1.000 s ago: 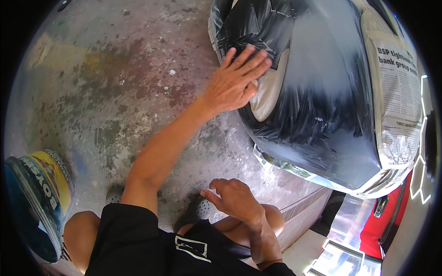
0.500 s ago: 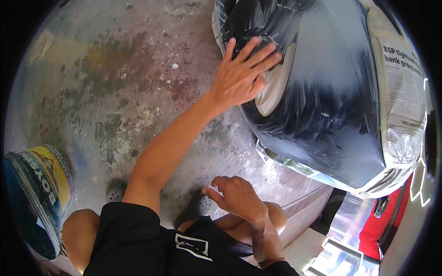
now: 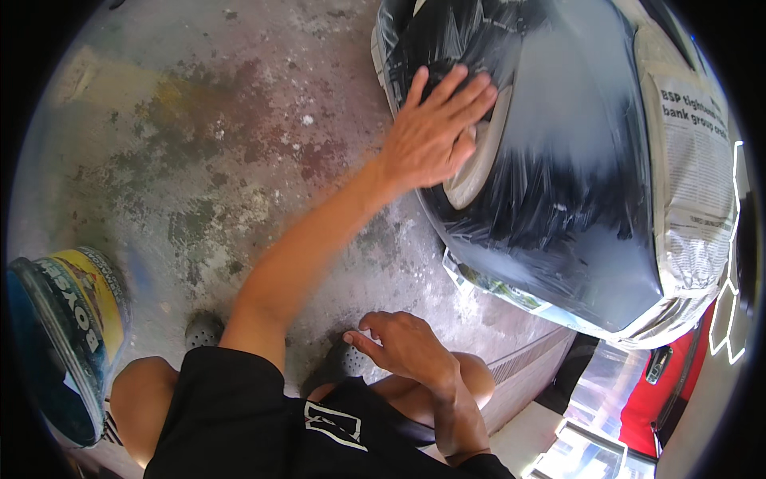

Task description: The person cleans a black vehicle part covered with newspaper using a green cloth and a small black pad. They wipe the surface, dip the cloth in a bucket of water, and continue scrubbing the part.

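A car's front or rear end, probably a bumper (image 3: 574, 168), fills the upper right, black with cloudy grey patches and streaks. My left hand (image 3: 439, 124) reaches across to it with fingers spread. It lies over the inner side of a pale, curved recess rim (image 3: 483, 160) and the dark area beside it. Whether anything is under the palm is hidden. My right hand (image 3: 407, 347) hangs over my right knee, loosely curled, thumb apart from the fingers and nothing visible in it.
Newspaper (image 3: 690, 160) masks the panel's right side. A large blue and yellow paint bucket (image 3: 104, 295) stands at the left. Grey perforated clogs (image 3: 351, 357) are on my feet on the stained concrete floor (image 3: 239, 160). Something red (image 3: 662, 391) shows at lower right.
My left hand has shifted slightly to the right over the panel, its forearm blurred. The right hand has barely moved. The view has shifted a little.
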Demonstrator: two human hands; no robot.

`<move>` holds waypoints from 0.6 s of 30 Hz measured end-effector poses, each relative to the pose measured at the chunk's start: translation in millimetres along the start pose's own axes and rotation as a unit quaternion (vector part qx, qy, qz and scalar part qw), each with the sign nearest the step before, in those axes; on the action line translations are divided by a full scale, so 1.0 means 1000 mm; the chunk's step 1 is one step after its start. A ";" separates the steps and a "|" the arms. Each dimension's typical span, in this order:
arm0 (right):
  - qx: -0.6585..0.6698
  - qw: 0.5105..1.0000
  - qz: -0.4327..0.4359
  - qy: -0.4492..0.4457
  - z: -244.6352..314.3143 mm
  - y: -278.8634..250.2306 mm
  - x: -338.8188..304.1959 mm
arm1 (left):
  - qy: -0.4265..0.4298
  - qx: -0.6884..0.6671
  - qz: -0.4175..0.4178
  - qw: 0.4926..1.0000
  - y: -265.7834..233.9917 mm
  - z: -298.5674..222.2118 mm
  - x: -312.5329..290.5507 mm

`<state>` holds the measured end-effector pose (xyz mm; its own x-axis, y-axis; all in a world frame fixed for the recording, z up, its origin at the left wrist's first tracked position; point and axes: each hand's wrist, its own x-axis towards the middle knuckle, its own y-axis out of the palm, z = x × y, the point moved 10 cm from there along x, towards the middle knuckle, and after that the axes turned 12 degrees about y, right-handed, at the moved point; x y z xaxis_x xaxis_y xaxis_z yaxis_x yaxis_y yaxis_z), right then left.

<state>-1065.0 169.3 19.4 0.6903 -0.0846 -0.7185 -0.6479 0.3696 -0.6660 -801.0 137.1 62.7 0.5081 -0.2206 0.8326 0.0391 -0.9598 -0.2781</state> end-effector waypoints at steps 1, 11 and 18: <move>-0.017 1.000 -0.016 0.004 0.001 -0.005 0.001 | -0.005 -0.020 -0.015 1.000 0.005 -0.003 -0.012; -0.018 0.995 0.042 0.090 -0.025 0.011 0.013 | -0.253 -0.202 -0.012 0.946 0.026 0.076 0.020; -0.036 0.991 0.067 0.109 -0.034 0.015 0.023 | -0.314 -0.210 -0.056 0.924 0.015 0.156 0.077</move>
<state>-1069.3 141.8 -13.7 0.5163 -0.2395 -0.8222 -0.7555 0.3248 -0.5690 -627.3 133.0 48.5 0.9256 -0.0983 0.3656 -0.1493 -0.9822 0.1138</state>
